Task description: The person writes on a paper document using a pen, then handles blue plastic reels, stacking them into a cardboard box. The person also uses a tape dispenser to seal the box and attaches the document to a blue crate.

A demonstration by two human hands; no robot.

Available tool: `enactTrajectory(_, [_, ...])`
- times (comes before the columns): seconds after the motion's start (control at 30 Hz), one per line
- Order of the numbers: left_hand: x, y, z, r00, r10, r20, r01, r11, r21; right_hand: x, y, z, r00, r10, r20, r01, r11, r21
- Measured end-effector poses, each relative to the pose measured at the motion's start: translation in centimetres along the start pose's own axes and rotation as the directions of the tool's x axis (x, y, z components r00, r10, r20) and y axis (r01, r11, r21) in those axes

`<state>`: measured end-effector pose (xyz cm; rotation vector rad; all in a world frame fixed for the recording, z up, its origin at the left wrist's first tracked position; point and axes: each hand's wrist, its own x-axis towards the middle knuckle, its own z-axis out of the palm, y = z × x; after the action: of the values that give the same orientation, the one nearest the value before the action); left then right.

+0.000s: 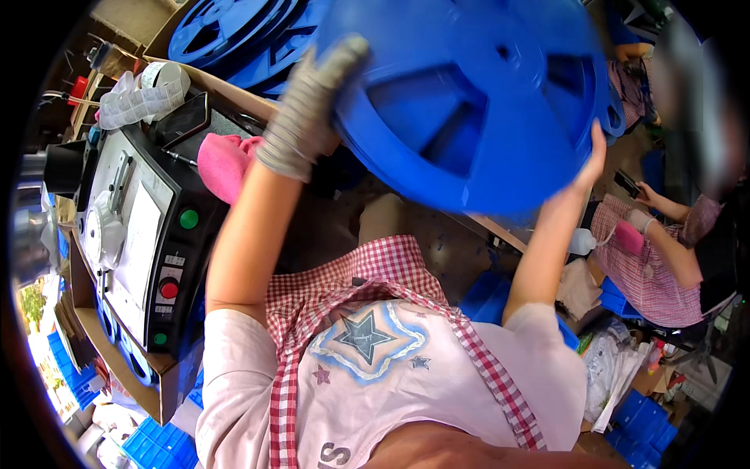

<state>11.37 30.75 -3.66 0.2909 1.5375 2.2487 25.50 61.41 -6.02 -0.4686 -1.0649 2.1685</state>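
A large blue plastic reel (523,148) with wide cut-out windows and a small centre hole is held up in front of me, slightly smeared by motion. My left hand (308,113), in a grey ribbed glove, grips its left edge, and the fingers partly hide behind the rim. On the opposite edge my bare right hand (587,166) holds the rim from the lower right; most of its fingers are behind the reel. More blue reels (226,35) lie stacked in a cardboard box (226,84) beyond my left hand.
Left of me stands a machine (141,227) with green and red buttons. Near it are a pink cloth item (224,166) and a roll of labels (162,76). At right, a person (652,258) in a checked apron holds a dark flat object (626,184). Blue bins (641,426) sit lower right.
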Motion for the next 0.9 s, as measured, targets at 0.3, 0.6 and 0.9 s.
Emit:
enactTrajectory(0.3, [13.8,7.4,-21.1,0.932,0.220,-0.288,-0.136,0.949,0.284,16.6,18.2,19.0,0.907,-0.069,0.415,0.296,0.806,-0.513])
enactTrajectory(0.6, [12.0,0.5,-15.6,0.924,0.311,0.222,-0.048,-0.481,0.875,12.7,25.5,18.7,0.612,-0.062,0.788,0.788,-0.032,-0.615])
enactTrajectory(0.9, [12.2,1.4,-14.7,0.911,0.329,0.249,0.013,-0.626,0.779,11.3,14.2,-3.7,0.913,-0.113,0.393,0.369,0.642,-0.672])
